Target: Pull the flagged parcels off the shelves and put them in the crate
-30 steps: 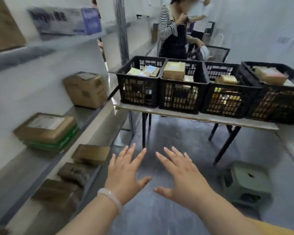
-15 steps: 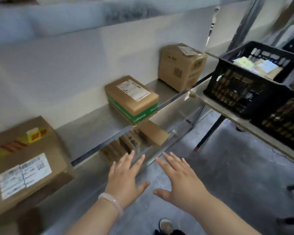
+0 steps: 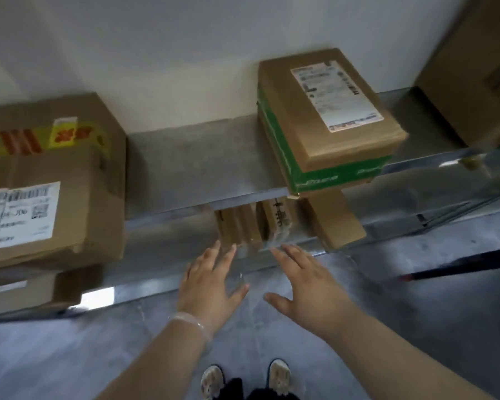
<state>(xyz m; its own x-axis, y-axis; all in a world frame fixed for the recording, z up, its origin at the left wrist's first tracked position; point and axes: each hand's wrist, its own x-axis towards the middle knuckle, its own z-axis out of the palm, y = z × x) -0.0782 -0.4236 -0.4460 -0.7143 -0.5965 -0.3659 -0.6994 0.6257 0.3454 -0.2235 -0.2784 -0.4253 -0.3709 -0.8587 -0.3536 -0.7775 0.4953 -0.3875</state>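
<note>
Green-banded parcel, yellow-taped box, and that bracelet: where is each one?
green-banded parcel (image 3: pixel 335 96): head view, on its white label.
yellow-taped box (image 3: pixel 78 197): head view, bare cardboard right of its label.
bracelet (image 3: pixel 191 321): head view, on the band at the left wrist.

My left hand and right hand hover spread in open air, clear path to the upright parcels on the lower shelf. The middle shelf is bare between taped carton and green-banded parcel. That parcel overhangs the lip, roofing the flat carton below.
</note>
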